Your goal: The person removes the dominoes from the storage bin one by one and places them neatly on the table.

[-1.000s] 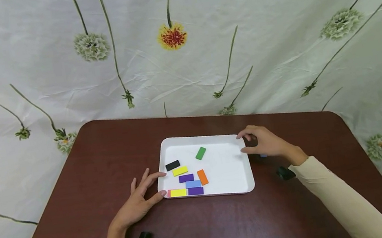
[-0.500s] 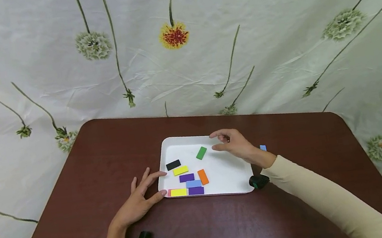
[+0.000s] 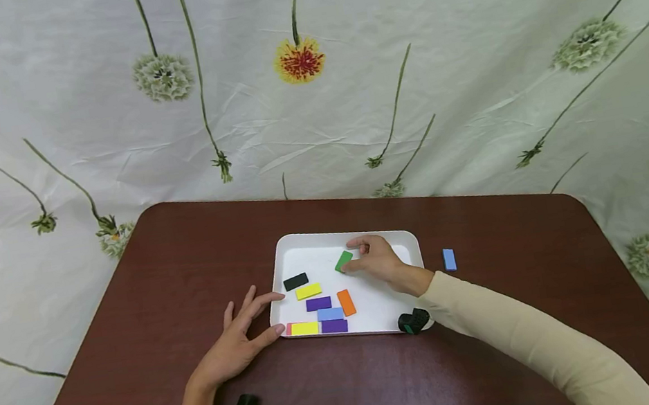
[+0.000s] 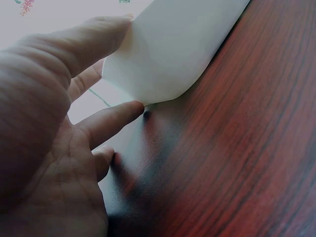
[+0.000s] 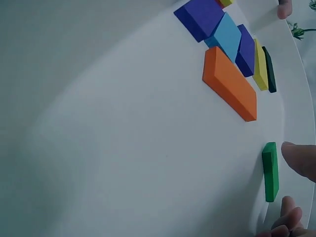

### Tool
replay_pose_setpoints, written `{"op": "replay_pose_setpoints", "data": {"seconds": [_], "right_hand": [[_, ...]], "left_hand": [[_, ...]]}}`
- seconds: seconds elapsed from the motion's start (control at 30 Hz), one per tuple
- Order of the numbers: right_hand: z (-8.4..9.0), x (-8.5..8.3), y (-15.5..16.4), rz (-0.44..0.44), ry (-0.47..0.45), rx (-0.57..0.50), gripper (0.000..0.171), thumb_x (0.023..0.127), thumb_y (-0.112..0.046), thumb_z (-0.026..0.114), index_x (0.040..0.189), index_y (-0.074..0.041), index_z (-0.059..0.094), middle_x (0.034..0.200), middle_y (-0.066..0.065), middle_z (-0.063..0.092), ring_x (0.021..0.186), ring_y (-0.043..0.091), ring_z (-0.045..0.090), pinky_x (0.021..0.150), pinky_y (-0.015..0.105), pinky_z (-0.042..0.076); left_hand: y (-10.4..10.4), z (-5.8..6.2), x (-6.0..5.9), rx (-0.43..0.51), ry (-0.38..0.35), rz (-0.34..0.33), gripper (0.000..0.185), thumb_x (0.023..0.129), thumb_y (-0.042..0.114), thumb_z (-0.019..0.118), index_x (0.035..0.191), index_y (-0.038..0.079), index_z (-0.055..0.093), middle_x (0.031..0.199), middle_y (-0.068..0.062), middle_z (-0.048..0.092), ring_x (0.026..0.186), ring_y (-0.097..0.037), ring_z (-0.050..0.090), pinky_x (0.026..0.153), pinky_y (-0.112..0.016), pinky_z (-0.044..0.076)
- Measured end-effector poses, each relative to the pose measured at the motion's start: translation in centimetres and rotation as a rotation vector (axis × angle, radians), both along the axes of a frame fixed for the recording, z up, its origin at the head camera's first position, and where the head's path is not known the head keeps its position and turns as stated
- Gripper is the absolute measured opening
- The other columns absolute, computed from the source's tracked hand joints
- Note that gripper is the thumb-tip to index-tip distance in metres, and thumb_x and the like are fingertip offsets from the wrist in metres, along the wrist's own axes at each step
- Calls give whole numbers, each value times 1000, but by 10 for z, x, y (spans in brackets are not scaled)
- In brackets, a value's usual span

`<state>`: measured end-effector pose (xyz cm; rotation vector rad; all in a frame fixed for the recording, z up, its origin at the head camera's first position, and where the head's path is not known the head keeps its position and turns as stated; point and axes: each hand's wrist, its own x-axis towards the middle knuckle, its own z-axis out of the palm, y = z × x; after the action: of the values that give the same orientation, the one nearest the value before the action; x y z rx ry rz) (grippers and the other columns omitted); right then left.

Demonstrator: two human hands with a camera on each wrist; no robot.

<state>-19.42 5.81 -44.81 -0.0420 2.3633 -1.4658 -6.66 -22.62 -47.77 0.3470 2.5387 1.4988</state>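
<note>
Head view shows no readable writing or brand anywhere, only the flower-printed cloth (image 3: 308, 93) behind the brown table (image 3: 183, 265); the right hand (image 3: 379, 261) reaches into the white tray (image 3: 378, 306) with its fingertips closing on the green block (image 3: 343, 260) in the far middle of the tray, though whether they actually grip it cannot be told. The left hand (image 3: 235, 342) lies flat and relaxed, fingers straight against the tray's near left corner, holding nothing. A pink block (image 3: 287, 329) is mostly hidden under a yellow one (image 3: 303, 329), and a blue block (image 3: 449, 259) lies on the table right of the tray.
</note>
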Motion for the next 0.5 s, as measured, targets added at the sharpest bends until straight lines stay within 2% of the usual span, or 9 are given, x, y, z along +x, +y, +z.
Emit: {"op": "replay_pose_setpoints", "data": {"seconds": [0.2,0.5], "right_hand": [[-1,1,-3,-8,-24,31,53,75,-5,85,123,3,65,89,2,39,90,16,38,77,27,34],[-1,4,-9,9,13,89,54,71,-1,84,121,4,64,93,5,44,89,18,42,76,24,37]], "left_hand": [[0,0,0,-1,4,-4,48,95,31,70,139,26,53,156,-17,41,155,-42,-1,113,-68,-16],[-1,0,0,-6,-9,2,49,94,34,71,139,31,52,158,-16,39,155,-40,-1,114,-67,-15]]}}
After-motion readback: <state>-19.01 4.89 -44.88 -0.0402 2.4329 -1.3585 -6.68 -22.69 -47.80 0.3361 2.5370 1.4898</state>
